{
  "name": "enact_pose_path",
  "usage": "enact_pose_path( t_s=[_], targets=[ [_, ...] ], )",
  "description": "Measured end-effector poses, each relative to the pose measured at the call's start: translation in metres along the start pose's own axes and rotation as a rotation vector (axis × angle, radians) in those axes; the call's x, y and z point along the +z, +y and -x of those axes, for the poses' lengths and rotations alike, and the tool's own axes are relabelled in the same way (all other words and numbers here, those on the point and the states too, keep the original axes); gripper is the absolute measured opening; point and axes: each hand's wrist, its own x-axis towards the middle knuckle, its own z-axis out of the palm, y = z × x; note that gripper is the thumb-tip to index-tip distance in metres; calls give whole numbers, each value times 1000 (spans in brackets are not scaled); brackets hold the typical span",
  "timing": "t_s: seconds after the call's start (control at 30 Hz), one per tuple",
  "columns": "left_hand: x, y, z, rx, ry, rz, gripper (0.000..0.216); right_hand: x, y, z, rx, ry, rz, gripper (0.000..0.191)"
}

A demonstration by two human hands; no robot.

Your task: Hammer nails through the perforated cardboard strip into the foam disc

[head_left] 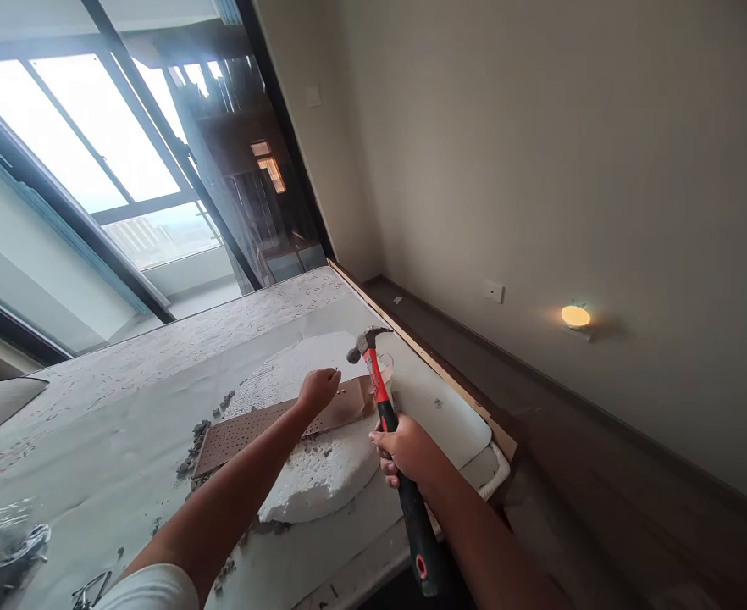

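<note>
- A clear plastic bag point(5, 538) is lying near the person at the lower left, and a white sleeve point(151, 589) is covering the upper left arm.
- The right hand point(408, 449) is wrapping its fingers around the black grip of a claw hammer point(379, 388); the hammer is slanting upward, its red neck and metal head pointing away from the person.
- A white foam slab point(316, 479) is lying on a pale sheet point(125, 449), with a brown perforated strip point(240, 436) resting across it.
- Grey crumbs point(189, 456) are gathering around the strip's left end.
- The left hand point(319, 390) is closing into a loose fist over the strip, fingertips pinching together; something tiny is showing there, too small to identify.
- The hammer's head is appearing to the right of that hand, near the strip's right end, not touching the fingers.
- A wooden edge point(417, 339) is running along the right side of the sheet.
- Beyond, a round light point(575, 316) is glowing on the wall beside a white socket plate point(494, 291).
- Farthest off, daylight is coming through a tall window point(81, 135).
</note>
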Motion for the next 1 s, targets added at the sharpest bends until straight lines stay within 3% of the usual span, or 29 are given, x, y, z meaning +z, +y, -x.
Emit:
enact_pose_path(
  t_s=[0.17, 0.53, 1.0],
  targets=[
    [1, 1, -4, 82, -58, -196, 43, 4, 1, -3, 31, -31, -19, 15],
    [16, -12, -10, 39, -115, 83, 37, 7, -2, -2, 36, -14, -17, 17],
    [25, -16, -11, 173, -80, -27, 44, 8, -4, 1, 53, -6, 28, 19]
  ],
)
